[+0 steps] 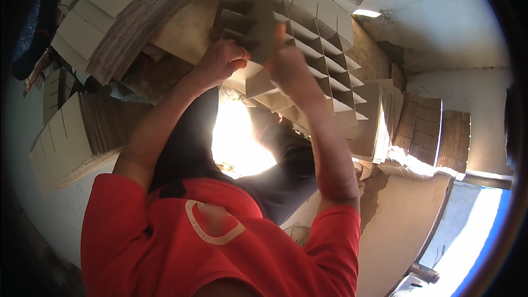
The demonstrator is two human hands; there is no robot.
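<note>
The cardboard grid (306, 32) is sitting ahead of you at the top centre, its crossed panels forming rows of open cells and leaning over toward the right. A tall cardboard strip (262, 16) is standing up at its left part, showing blurred. Your right hand (289, 70) is blurring too; it is clasping the strip near its lower end, with the thumb pointing up along it. Your left hand (221, 60) is bending inward at the grid's near left edge, thumb and fingers curling close together; you cannot tell from here whether they are pinching a panel. Below the grid, a bright patch of light (236, 135) is glaring between your dark-trousered legs. Flat cardboard stacks (129, 22) are lying at the upper left, a slotted stack (107, 124) is resting lower left, and brown bundles (423, 129) are standing at the right by the wall (462, 91).
</note>
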